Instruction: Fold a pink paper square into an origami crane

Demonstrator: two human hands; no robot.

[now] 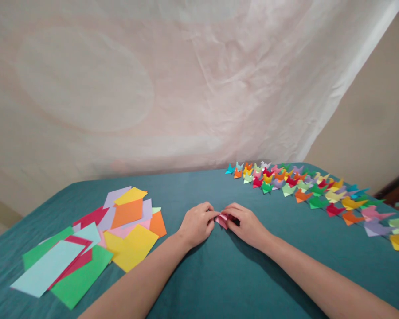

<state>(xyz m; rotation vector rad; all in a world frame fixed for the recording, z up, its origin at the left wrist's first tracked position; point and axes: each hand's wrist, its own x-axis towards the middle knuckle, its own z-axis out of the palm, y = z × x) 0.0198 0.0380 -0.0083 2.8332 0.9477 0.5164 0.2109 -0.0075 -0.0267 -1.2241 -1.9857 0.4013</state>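
A small folded piece of pink paper [222, 220] is held between my two hands over the middle of the table. My left hand [198, 223] pinches its left side with thumb and forefinger. On the other side, the fingers of my right hand [248, 223] are closed on the right part of the same paper. Creases and a raised fold show on it, but my fingertips cover its edges, so its full shape is hidden.
Loose coloured paper sheets [131, 248] lie overlapping on the left. Several rows of small folded paper birds [302, 195] stand along the right side. A teal cloth [199, 279] covers the table, and a pale draped sheet [186, 88] hangs behind it.
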